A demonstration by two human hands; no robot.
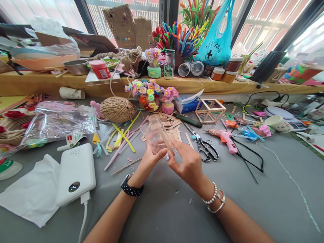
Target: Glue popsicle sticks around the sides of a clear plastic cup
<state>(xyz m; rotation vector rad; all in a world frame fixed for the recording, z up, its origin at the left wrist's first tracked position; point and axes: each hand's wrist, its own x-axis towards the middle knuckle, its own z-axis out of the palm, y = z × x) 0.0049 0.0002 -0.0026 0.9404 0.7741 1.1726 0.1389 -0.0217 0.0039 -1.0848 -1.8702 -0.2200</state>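
The left hand grips the box, the right hand pinches one stick against it, loose sticks beyond it apparently unused

Single head-worn view, forward and down over nearby hands and table.

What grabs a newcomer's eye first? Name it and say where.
The bright blue bag stands out on the back ledge, beside vivid pipe cleaners. At centre, the left hand holds a clear plastic container and the right hand a wooden stick against it.
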